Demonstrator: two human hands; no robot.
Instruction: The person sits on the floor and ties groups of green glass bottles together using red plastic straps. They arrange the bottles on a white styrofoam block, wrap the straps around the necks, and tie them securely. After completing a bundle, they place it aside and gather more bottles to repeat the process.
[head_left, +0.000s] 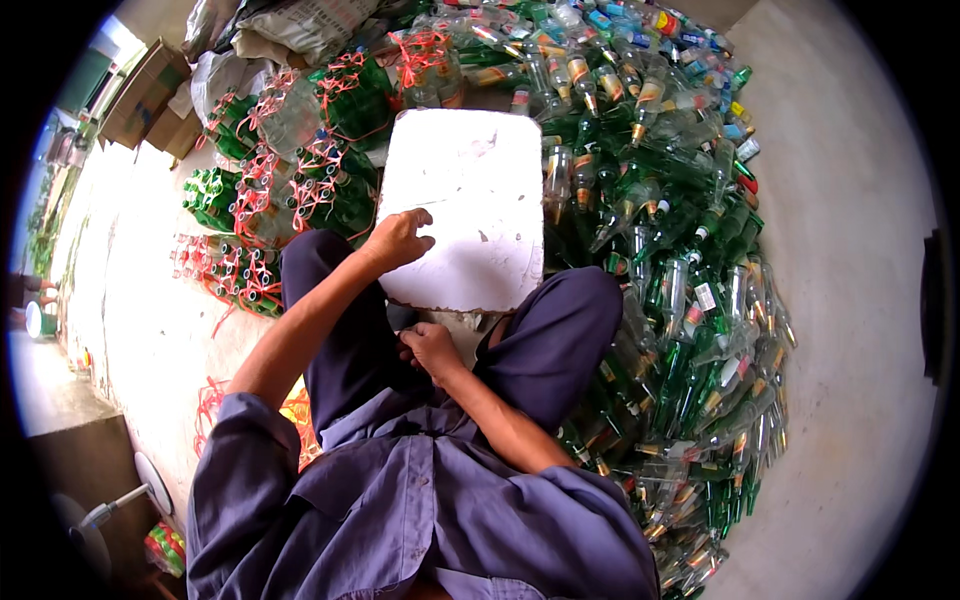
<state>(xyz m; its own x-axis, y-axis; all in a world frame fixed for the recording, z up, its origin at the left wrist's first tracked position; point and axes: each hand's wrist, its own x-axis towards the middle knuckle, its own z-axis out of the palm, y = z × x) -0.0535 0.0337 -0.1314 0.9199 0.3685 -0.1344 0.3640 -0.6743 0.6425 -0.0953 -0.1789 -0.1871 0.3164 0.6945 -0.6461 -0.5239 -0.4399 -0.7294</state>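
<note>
My left hand (401, 238) reaches over the left edge of a white board (465, 202) in front of me, its fingers curled and apart, with nothing visible between them. Below the board's near edge, between my knees, my right hand (431, 351) is half closed; its fingertips are partly hidden, and whether they pinch something is unclear. The board has chipped edges and a few dark marks on its surface. Green and clear glass bottles bundled with red plastic string (255, 191) stand upright to the board's left.
A large heap of loose glass bottles (675, 300) curves along the far side and right, up to a pale wall (840, 225). Sacks (300, 30) and cardboard boxes (146, 94) lie at the upper left. Red string (210, 409) and a standing fan (150, 480) are at the lower left.
</note>
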